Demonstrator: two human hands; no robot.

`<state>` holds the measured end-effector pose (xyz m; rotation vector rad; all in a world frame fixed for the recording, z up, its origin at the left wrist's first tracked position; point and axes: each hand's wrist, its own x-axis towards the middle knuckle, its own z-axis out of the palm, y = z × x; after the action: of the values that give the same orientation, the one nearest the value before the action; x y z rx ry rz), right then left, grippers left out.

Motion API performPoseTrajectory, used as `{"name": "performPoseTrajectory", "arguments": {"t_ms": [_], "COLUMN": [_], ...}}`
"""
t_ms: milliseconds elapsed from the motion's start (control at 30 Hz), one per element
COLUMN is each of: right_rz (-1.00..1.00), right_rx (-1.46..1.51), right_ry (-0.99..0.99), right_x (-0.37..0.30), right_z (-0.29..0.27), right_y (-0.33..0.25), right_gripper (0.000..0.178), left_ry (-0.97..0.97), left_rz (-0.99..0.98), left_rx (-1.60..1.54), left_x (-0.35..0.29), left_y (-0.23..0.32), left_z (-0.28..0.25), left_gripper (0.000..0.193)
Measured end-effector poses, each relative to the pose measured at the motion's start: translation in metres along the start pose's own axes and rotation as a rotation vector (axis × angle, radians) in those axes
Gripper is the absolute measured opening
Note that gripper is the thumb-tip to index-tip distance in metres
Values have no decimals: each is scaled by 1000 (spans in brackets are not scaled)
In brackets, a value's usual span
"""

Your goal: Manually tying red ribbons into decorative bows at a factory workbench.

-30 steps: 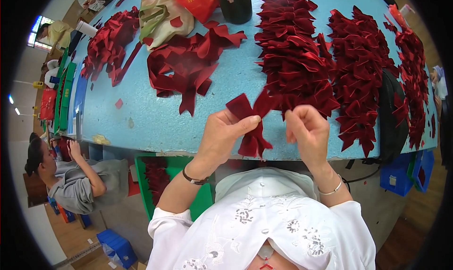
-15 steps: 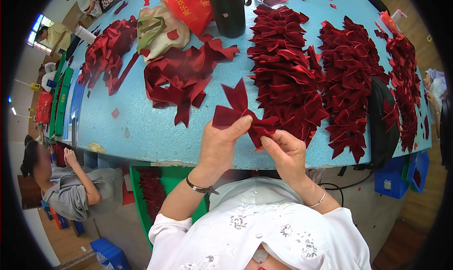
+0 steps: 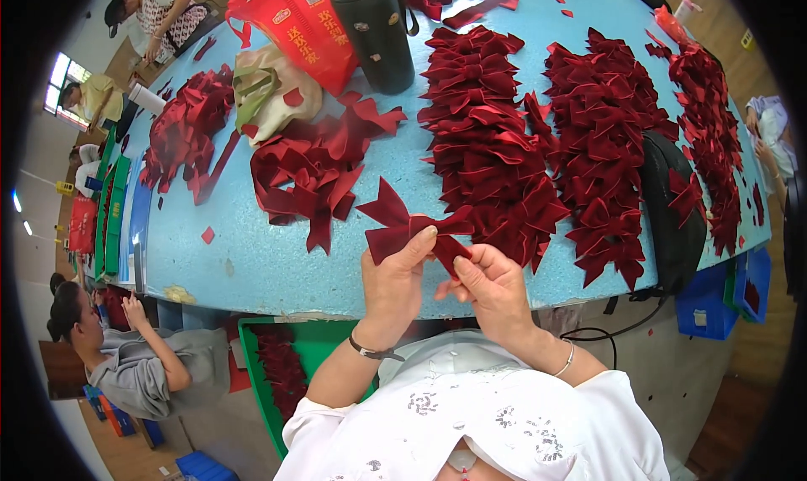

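Note:
A dark red velvet bow (image 3: 409, 225) is held above the near edge of the light blue table (image 3: 252, 266). My left hand (image 3: 391, 283) pinches its middle from below, thumb on the knot. Beside it, my right hand (image 3: 492, 288) grips the bow's lower right tail. Just beyond the hands lies a long heap of finished red bows (image 3: 487, 136), with a second heap (image 3: 605, 153) to its right. Loose red ribbon pieces (image 3: 307, 174) lie to the left of the bow.
A dark flask (image 3: 378, 31) and a red bag (image 3: 298, 27) stand at the table's far side. A black bag (image 3: 677, 212) rests at the right edge. A green crate (image 3: 261, 346) with red pieces sits below. A seated person (image 3: 134, 359) is lower left, others at the far left.
Both hands have lifted the bow up and left over the table edge, and its loops and tails are now spread out flat.

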<state>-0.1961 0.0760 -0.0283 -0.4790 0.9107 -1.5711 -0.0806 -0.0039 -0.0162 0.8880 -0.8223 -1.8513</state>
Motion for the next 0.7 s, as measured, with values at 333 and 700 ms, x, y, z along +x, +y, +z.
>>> {"name": "performPoseTrajectory", "arguments": {"t_ms": [333, 700], "right_rz": [-126, 24], "right_rx": [-257, -304], "right_ry": [-11, -77], "right_x": [4, -1], "right_z": [-1, -3], "right_y": [-9, -1], "right_gripper": [15, 16], "left_ry": [-17, -14], "left_rz": [-33, -37], "left_rx": [33, 45], "left_x": [-6, -6], "left_y": [14, 0], "left_z": [11, 1], "left_gripper": [15, 24]}}
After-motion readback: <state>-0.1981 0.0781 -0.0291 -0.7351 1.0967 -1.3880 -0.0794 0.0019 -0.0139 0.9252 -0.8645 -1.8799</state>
